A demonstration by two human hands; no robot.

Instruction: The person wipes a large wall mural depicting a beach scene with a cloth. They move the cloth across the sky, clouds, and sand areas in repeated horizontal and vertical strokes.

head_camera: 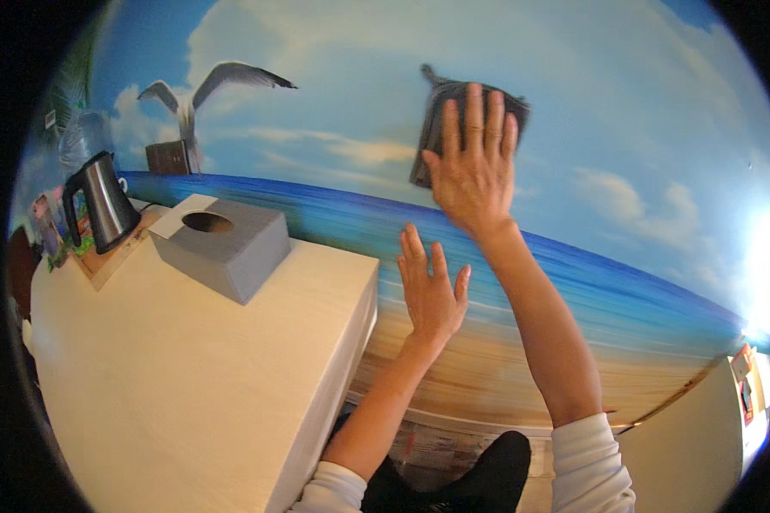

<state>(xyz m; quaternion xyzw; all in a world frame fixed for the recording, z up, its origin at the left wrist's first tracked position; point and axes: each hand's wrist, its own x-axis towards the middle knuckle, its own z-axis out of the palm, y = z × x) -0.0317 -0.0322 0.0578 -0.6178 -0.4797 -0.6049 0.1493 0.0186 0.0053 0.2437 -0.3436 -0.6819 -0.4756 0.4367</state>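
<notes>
A dark grey cloth (434,138) lies spread against a wall mural (353,64) of sky, sea and sand. My right hand (476,157) presses it there with a flat palm, fingers pointing up; the hand covers the cloth's middle. Lower and to the left is my left hand (430,288), its fingers apart and nothing in it. It is in front of the painted sea, close to the table's corner; whether it touches the wall I cannot tell.
On the left, a pale table (186,372) bears a grey tissue box (231,237) and a steel kettle (108,205) on a board (106,260). Behind the kettle stands a large clear bottle (85,138). A white cabinet (686,410) with items on it is at far right.
</notes>
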